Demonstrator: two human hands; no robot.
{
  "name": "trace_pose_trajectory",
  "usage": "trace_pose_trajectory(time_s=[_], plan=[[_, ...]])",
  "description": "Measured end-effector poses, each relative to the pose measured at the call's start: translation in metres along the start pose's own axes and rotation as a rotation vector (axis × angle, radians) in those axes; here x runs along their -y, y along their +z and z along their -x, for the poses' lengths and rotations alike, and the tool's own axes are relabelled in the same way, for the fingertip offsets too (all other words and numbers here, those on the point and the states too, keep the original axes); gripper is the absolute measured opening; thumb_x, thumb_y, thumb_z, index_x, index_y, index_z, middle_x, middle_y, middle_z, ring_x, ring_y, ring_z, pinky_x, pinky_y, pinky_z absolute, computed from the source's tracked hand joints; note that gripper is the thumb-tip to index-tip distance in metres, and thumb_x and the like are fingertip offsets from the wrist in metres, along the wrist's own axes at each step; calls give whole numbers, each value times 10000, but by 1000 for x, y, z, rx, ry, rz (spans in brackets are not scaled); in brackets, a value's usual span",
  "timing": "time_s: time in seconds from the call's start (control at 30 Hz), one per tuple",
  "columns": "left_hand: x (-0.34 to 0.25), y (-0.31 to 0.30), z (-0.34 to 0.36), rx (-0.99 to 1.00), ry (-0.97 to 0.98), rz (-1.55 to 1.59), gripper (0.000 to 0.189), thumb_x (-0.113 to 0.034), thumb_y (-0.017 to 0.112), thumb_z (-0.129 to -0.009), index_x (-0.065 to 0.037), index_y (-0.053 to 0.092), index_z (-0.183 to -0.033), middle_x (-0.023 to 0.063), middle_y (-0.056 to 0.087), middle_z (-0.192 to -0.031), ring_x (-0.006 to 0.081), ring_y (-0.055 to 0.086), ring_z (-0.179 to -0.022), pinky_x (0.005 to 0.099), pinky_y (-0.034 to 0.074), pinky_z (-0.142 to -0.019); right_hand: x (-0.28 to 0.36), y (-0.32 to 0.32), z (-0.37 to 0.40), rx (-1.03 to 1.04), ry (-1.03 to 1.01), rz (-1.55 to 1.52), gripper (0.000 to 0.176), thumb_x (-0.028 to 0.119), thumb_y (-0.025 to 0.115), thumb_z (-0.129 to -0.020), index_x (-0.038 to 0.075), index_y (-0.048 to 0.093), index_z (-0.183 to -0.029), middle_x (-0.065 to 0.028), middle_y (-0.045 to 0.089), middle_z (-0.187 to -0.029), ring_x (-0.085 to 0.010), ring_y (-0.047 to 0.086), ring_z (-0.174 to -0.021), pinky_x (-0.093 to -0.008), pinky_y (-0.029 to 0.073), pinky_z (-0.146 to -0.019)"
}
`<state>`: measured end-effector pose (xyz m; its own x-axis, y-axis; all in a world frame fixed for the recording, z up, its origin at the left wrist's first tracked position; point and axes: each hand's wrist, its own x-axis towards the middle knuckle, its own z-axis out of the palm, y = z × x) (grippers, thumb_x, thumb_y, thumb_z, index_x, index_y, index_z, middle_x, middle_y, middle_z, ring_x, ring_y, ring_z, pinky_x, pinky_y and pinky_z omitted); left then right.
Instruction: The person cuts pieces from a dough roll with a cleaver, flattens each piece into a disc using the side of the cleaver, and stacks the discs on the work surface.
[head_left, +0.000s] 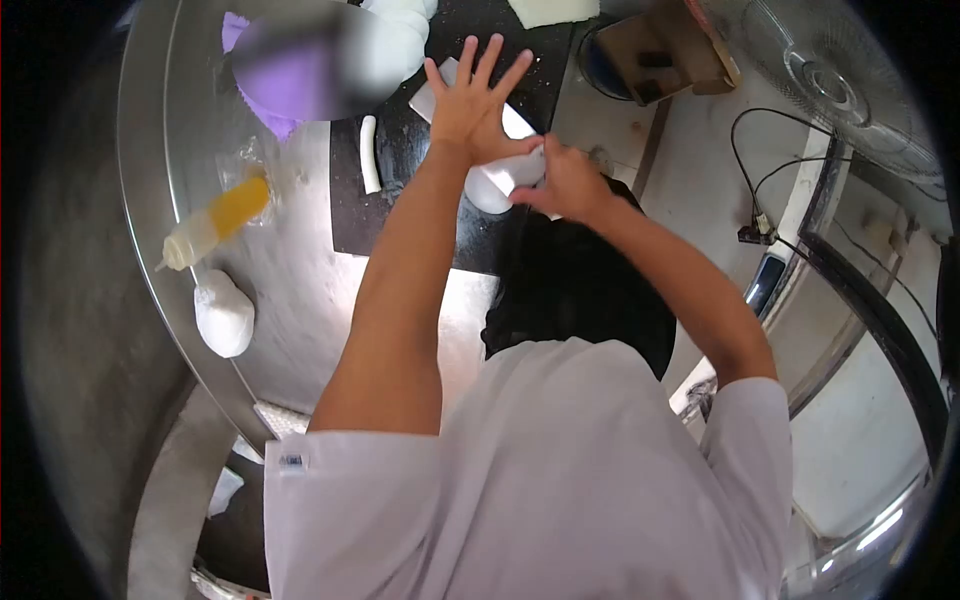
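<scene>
My left hand (475,115) lies palm down with its fingers spread, over a flat, wide, pale blade (435,92) like a cleaver's. My right hand (570,182) is closed at the near right end of this blade; its fingers hide any handle. Just below the two hands, a thin round white dough disc (488,194) rests on the black board (350,225), partly covered. To the left on the same board is a short white dough roll (370,155). White round wrappers (400,45) are piled at the board's far left.
A squeeze bottle of yellow liquid (215,225) lies on the steel counter (300,320) at left, near a white dough lump (225,312). A purple scalloped-edged thing (285,85) is partly blurred. At right are a cardboard box (665,50), a fan (830,80) and black cables (740,165).
</scene>
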<state>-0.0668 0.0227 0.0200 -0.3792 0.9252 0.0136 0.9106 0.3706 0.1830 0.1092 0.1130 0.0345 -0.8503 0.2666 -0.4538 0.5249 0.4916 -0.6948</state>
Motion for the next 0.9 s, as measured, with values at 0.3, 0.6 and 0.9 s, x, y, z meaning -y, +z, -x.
trace_pose_trajectory(time_s=[0.3,0.6,0.9], plan=[[-24,8,15,29,84,158,1112,-781,729,-615,-380,357,-1583,73,225,-1698,379,204,-1549,837,115,-1066,-31,22,34,-43,-19,45,847,523,875,-722,-53,508,-1221,-302,683,-973,-473,695,-944,-514,564,-797],[-25,13,60,146,215,129,1133,-817,693,-646,-359,309,-1608,88,156,-1716,433,97,-1565,855,88,-1066,-33,76,66,-165,-173,-37,883,543,891,-689,-48,526,-1234,-280,711,-970,-461,714,-864,-493,586,-787],[-30,8,27,19,44,94,1066,-777,701,-679,-369,337,-1594,104,178,-1706,429,207,-1534,859,136,-1042,-47,4,30,-109,-238,258,781,591,850,-715,26,516,-1139,-253,689,-867,-479,683,-848,-539,544,-703]])
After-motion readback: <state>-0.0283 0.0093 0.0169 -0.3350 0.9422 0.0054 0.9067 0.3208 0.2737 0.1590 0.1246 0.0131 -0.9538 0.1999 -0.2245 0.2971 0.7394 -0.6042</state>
